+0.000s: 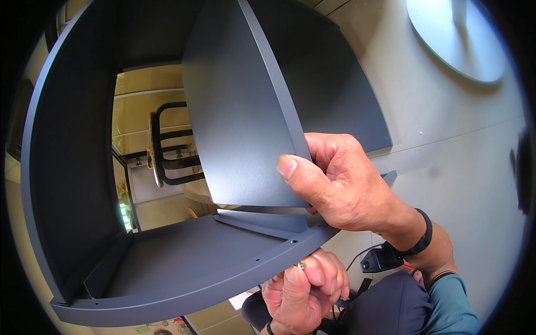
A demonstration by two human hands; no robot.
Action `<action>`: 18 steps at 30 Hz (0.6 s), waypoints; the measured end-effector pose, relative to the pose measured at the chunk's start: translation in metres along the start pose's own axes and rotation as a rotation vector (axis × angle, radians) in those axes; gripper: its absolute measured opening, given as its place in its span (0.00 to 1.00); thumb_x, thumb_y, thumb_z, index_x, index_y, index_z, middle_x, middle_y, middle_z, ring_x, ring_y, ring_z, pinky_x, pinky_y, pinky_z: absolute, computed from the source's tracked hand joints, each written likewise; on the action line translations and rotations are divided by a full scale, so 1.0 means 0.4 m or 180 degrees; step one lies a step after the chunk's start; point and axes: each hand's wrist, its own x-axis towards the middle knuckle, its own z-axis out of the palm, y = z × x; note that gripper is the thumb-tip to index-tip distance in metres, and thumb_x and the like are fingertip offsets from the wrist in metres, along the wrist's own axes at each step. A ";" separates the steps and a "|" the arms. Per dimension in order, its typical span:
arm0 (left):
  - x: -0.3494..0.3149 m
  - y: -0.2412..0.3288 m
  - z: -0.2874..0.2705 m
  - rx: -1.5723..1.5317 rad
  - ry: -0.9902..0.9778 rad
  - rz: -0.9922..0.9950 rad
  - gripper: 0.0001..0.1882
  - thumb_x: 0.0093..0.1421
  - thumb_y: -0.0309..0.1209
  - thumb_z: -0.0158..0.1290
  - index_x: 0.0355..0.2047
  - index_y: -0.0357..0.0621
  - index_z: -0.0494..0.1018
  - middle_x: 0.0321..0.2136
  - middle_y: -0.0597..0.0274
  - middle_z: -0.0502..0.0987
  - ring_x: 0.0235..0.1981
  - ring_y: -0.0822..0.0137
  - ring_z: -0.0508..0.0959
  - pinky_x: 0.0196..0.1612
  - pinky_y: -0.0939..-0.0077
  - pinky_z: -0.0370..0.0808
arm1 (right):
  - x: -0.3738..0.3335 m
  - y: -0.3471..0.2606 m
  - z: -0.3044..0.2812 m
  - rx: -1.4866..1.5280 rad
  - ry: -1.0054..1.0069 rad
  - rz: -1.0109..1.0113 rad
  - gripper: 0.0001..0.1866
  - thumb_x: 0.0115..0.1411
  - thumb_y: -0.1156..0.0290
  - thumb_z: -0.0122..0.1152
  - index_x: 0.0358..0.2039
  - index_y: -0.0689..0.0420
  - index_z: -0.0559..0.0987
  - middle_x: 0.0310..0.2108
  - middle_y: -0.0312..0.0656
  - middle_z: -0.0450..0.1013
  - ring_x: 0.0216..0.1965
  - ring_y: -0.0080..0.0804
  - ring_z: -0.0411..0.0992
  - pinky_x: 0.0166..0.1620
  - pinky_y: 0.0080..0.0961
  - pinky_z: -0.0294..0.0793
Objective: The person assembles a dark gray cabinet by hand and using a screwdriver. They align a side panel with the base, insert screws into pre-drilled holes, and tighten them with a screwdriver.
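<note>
My right hand (349,181) grips the edge of a dark grey panel (245,123), thumb on its face and the other fingers behind. This panel stands inside a dark grey cabinet frame (72,151), its lower end close to the curved-looking front rail (195,294). Below that rail, my left hand (304,293) pinches a small silver screw (300,266) between thumb and forefinger. The screw is near the rail's underside; whether it touches cannot be seen. A flat metal-like strip (262,221) lies along the frame beside the panel's lower end. Small holes show in the rail.
Another dark panel (329,72) lies behind on the pale floor (441,139). A round white base (463,39) stands at the far right. Through the frame's opening a black tubular metal frame (173,145) is visible. A small black camera (382,259) sits at my right wrist.
</note>
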 end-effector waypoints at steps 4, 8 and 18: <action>0.028 -0.014 -0.025 0.0215 -0.0515 0.0318 0.17 0.74 0.40 0.39 0.35 0.39 0.65 0.22 0.52 0.70 0.16 0.65 0.68 0.19 0.69 0.71 | -0.002 0.003 -0.011 -0.0290 0.0084 -0.0143 0.19 0.65 0.64 0.55 0.20 0.60 0.69 0.16 0.25 0.59 0.20 0.12 0.54 0.21 0.20 0.54; 0.059 -0.032 -0.049 0.0665 -0.0557 0.0860 0.18 0.74 0.41 0.40 0.35 0.38 0.66 0.20 0.51 0.71 0.18 0.61 0.71 0.22 0.65 0.74 | 0.013 0.004 -0.020 -0.0820 0.0021 -0.0106 0.18 0.68 0.58 0.54 0.25 0.57 0.72 0.20 0.25 0.63 0.22 0.12 0.62 0.25 0.16 0.67; 0.151 -0.009 -0.026 0.0964 -0.0496 0.1478 0.16 0.72 0.31 0.46 0.30 0.34 0.76 0.20 0.61 0.77 0.22 0.75 0.74 0.29 0.84 0.69 | 0.049 -0.100 0.047 -0.1572 0.0778 0.0456 0.17 0.62 0.62 0.50 0.20 0.59 0.72 0.15 0.35 0.65 0.16 0.22 0.62 0.21 0.24 0.62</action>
